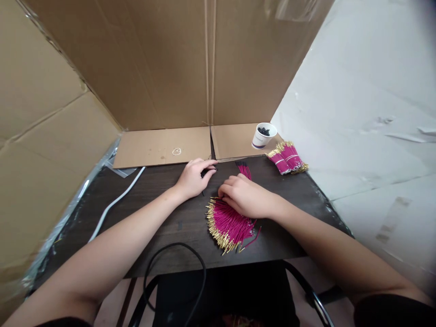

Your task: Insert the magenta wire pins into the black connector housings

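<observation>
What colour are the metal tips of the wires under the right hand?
Gold, on magenta wires beneath the right hand; the head view shows it.

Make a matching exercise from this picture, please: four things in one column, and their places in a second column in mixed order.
Things:
1. loose pile of pink wires
2. paper cup
3. tied pink wire bundles
4. white cable

Places:
A. at the left side of the dark table
B. under the right hand, near the table's front edge
C. on the cardboard flap at the back
D. at the table's back right corner, beside the cup

Pairs: 1-B, 2-C, 3-D, 4-A
</observation>
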`<action>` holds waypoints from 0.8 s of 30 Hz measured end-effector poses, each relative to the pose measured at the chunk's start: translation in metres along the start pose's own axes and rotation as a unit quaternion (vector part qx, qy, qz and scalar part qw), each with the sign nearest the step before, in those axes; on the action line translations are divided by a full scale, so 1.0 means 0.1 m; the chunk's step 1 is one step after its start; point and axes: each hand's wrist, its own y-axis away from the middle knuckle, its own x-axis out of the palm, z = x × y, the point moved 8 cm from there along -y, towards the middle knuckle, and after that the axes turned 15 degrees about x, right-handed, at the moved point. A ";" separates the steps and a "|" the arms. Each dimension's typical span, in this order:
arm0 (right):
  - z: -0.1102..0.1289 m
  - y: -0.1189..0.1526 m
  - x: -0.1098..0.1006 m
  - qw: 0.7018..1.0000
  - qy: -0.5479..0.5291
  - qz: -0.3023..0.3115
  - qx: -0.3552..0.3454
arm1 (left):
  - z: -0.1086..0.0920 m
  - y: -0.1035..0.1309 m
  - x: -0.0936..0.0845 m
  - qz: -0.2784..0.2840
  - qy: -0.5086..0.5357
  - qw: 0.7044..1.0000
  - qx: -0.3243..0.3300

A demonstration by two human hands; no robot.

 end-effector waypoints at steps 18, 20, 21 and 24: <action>0.02 0.01 0.00 0.999 0.019 -0.034 -0.009 | 0.00 -0.01 0.00 0.009 0.000 1.000 -0.022; 0.00 -0.01 0.00 0.999 -0.018 -0.035 -0.014 | -0.01 -0.01 0.00 0.012 -0.002 1.000 -0.025; -0.02 -0.02 -0.01 0.998 -0.043 -0.036 -0.019 | -0.01 -0.01 0.00 0.013 -0.001 1.000 -0.026; -0.03 0.00 -0.17 0.988 -0.126 -0.065 -0.055 | -0.02 -0.01 0.00 0.016 -0.001 0.999 -0.028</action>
